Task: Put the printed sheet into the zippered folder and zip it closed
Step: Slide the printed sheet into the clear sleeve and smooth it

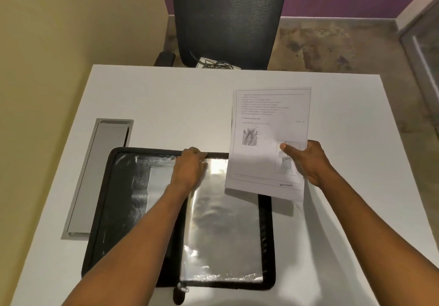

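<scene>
Now the right hand (308,161), fingers pinching the printed sheet (268,139), is holding it lengthwise at three o'clock of the left hand (190,165), whose fingers are gripping the zippered folder (267,234) sleeve's far edge.

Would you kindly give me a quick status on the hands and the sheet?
Left hand gripping the open zippered folder at its top edge. Right hand holding printed sheet above the folder's right corner, not yet in. Nothing in the way.
</scene>
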Tool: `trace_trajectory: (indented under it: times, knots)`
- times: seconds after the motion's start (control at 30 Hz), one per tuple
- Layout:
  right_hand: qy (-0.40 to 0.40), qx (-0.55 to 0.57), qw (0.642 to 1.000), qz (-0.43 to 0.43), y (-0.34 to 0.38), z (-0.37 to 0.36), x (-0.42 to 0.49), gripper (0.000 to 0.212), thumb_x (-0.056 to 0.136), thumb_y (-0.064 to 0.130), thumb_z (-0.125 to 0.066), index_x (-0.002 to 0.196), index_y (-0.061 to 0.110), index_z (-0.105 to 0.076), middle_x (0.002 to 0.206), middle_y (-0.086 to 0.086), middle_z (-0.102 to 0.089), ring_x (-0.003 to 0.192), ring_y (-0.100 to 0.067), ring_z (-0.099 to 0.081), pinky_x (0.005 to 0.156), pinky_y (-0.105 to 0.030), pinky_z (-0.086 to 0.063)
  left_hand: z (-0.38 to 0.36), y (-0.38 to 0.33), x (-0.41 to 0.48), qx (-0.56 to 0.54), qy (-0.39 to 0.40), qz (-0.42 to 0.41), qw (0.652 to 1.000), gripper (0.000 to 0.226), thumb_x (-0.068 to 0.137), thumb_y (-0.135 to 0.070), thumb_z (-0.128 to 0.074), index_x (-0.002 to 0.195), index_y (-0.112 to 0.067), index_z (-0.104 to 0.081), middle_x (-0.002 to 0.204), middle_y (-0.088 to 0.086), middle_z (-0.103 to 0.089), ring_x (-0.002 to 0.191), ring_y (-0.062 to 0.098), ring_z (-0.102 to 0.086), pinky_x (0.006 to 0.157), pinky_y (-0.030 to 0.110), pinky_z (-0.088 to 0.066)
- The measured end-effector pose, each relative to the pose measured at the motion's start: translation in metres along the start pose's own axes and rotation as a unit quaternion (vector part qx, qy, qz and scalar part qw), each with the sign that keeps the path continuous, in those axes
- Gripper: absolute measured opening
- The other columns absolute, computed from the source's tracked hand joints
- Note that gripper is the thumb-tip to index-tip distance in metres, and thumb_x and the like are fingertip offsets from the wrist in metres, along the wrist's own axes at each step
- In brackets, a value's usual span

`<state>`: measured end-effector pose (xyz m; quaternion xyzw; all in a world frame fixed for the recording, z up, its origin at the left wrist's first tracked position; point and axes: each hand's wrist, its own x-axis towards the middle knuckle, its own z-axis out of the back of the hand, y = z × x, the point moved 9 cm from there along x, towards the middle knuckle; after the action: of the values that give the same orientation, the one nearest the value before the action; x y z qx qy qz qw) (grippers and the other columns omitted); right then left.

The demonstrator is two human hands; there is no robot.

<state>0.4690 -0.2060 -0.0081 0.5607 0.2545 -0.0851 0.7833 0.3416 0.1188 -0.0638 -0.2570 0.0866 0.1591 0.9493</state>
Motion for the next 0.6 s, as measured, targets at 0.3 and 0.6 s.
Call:
trace_trajectory:
  times: [0.3,0.6]
  knots:
    - [-0.018,-0.01,1.0,-0.005,-0.009,0.011,0.012,0.034,0.084,0.033,-0.084,0.114,0.019,-0.076,0.105,0.002,-0.08,0.098,-0.019,-0.076,0.096,-0.042,-0.058,-0.006,0.007,0.009,0.025,-0.005,-0.014,1.0,0.016,0.089,-0.021,-0.058,0.086,-0.017,-0.073,0.095,0.001,-0.067,0.085,0.016,-0.05,0.074,0.043,-0.053]
    - [-0.015,0.012,1.0,0.009,0.004,0.009,0.02,0.034,0.084,0.026,-0.084,0.115,0.015,-0.076,0.109,-0.002,-0.079,0.104,-0.022,-0.075,0.103,-0.051,-0.054,0.001,0.0,0.02,0.037,-0.009,-0.074,0.997,0.005,0.088,-0.022,-0.077,0.087,-0.027,-0.075,0.093,-0.007,-0.069,0.095,0.019,-0.059,0.08,0.034,-0.03]
